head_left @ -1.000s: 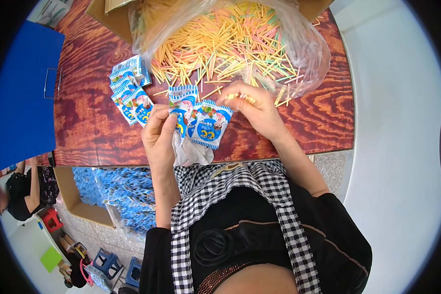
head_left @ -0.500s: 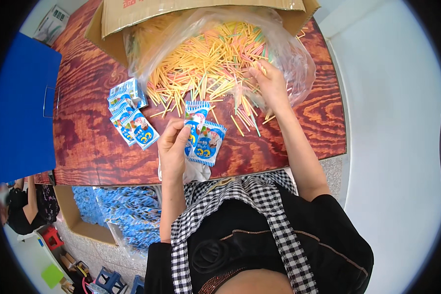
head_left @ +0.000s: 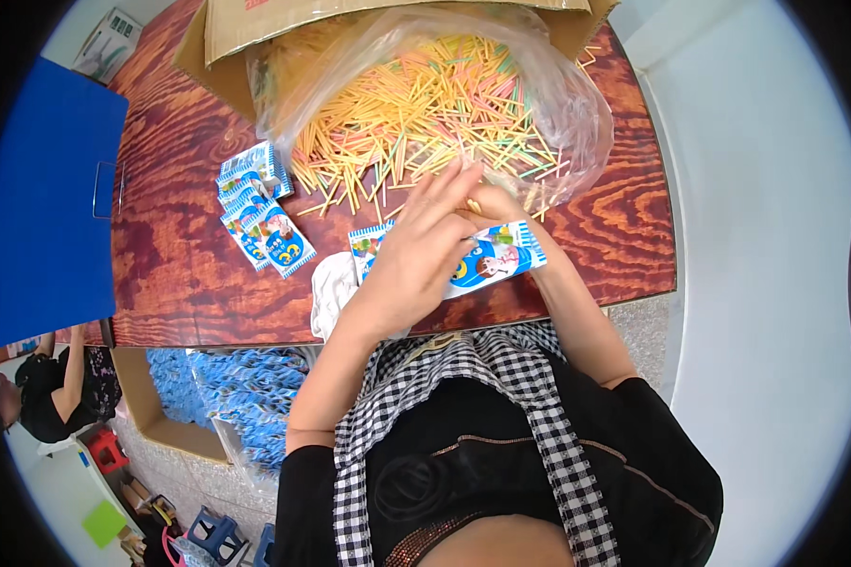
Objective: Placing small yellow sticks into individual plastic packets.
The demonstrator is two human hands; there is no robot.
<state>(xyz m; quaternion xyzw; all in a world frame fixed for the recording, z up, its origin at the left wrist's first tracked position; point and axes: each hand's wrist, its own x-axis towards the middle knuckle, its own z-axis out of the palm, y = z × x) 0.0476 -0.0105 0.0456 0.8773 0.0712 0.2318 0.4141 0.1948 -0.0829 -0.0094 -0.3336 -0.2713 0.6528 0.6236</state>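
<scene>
My left hand [head_left: 411, 260] is in front of me over the table's near edge, fingers closed on a small blue-and-white packet [head_left: 501, 260]. Another such packet [head_left: 367, 241] lies partly hidden behind that hand. My right hand [head_left: 499, 205] meets the left at the packet's upper edge; its fingertips are mostly covered by the left fingers, and a bit of yellow stick shows between them. Beyond both hands, a heap of thin yellow, pink and green sticks [head_left: 397, 104] spills from a clear plastic bag [head_left: 586, 123].
The bag lies in an open cardboard box [head_left: 388, 33]. Several filled-looking packets [head_left: 284, 241] overlap at the left, and a white cloth [head_left: 331, 288] lies nearer me. Below the table [head_left: 180, 283] stands a carton of blue packets [head_left: 246, 397]. Another person [head_left: 52, 402] is at far left.
My right hand has come from the stick heap toward me and joined the left. My left hand has moved right and up, and the packet is now tilted sideways.
</scene>
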